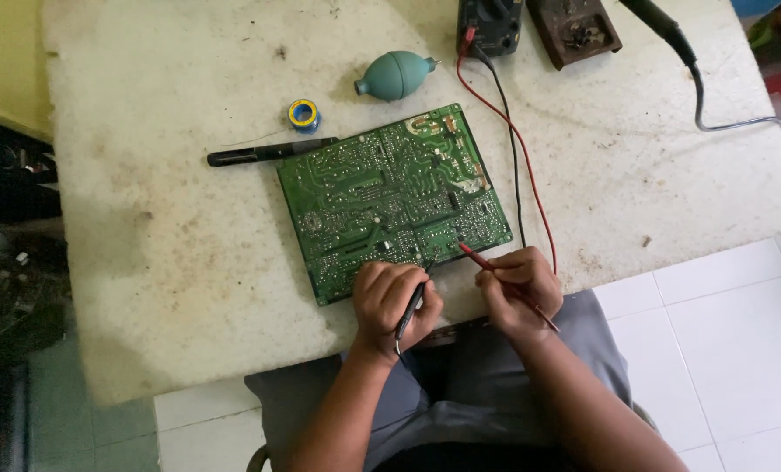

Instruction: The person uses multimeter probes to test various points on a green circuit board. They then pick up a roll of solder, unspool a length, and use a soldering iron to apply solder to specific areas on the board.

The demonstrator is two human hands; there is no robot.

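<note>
My left hand (393, 301) grips black probe (411, 308), right hand (517, 288) grips red probe (504, 278); both tips at board (392, 197)'s 6 o'clock edge, bare table (172, 253) at 9.

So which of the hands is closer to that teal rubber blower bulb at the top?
Left. The left hand sits at the circuit board's near edge, almost straight below the blower bulb. The right hand is further off to the side, by the board's corner.

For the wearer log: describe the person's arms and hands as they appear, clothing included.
Both forearms are bare, with no sleeve reaching into view. The left hand and right hand wear no gloves, and no rings, watch or wristband can be made out. Fingers are bare too. Below the arms, grey trousers cover the lap. Nothing is marked or written on either arm.
</note>
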